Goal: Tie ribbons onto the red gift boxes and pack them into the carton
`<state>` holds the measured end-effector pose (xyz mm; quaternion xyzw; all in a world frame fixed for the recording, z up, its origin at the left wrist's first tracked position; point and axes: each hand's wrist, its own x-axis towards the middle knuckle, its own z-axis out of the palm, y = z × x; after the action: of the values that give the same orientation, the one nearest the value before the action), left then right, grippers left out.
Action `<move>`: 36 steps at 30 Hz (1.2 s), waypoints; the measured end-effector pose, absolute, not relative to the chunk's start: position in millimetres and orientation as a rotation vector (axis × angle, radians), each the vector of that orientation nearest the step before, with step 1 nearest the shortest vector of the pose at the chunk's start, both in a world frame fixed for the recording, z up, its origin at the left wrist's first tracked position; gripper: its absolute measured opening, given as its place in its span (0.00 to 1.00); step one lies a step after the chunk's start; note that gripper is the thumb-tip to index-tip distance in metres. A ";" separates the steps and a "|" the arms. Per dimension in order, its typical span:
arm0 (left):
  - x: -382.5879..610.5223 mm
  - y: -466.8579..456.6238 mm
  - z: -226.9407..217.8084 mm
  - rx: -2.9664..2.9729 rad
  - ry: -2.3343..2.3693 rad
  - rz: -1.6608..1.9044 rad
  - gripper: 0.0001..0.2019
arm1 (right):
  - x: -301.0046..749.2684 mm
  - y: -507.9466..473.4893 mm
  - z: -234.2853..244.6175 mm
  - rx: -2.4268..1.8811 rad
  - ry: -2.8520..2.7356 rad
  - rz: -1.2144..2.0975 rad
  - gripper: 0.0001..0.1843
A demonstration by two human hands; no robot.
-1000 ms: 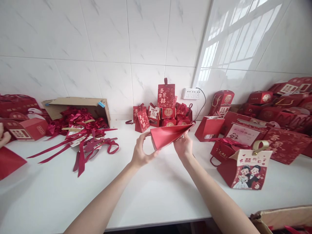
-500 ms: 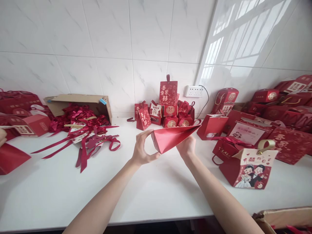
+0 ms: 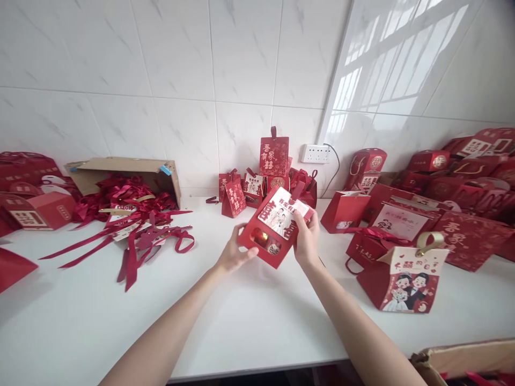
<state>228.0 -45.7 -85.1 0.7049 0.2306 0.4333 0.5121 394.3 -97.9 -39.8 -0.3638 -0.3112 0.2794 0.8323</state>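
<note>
White wall tiles are rising behind a white desk [image 3: 249, 321], where a pile [image 3: 274, 158] of small red cartons is standing. Just in front of that pile, a red box [image 3: 273, 228] is hanging tilted above the desk: the left hand [image 3: 232, 256] is gripping its lower left corner and the right hand [image 3: 306, 240] is gripping its right side. Ribbons [image 3: 137, 236] are lying well left of the pile, and a bag [image 3: 406, 279] is standing right of it.

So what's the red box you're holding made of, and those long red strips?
The red box looks like thin printed card: flat panels, sharp folds, a picture on the front, maybe a clear window low down. The strips look like satin ribbon, probably fabric: limp, curled, slightly shiny.
</note>
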 end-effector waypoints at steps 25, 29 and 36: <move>228.6 -48.5 -91.4 1.737 0.571 0.866 0.36 | 387.9 -112.3 -32.1 -0.950 -0.873 0.396 0.11; 230.2 -47.1 -89.0 1.589 0.656 1.118 0.32 | 390.2 -105.7 -37.9 -0.855 -0.854 0.489 0.11; 230.5 -44.8 -74.0 1.328 0.738 1.412 0.27 | 388.2 -91.1 -46.4 -0.968 -0.480 1.266 0.10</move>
<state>230.5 -44.8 -74.0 0.5514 0.3062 0.5860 0.5087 388.2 -91.1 -46.4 -0.4301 -0.2134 0.5624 0.6732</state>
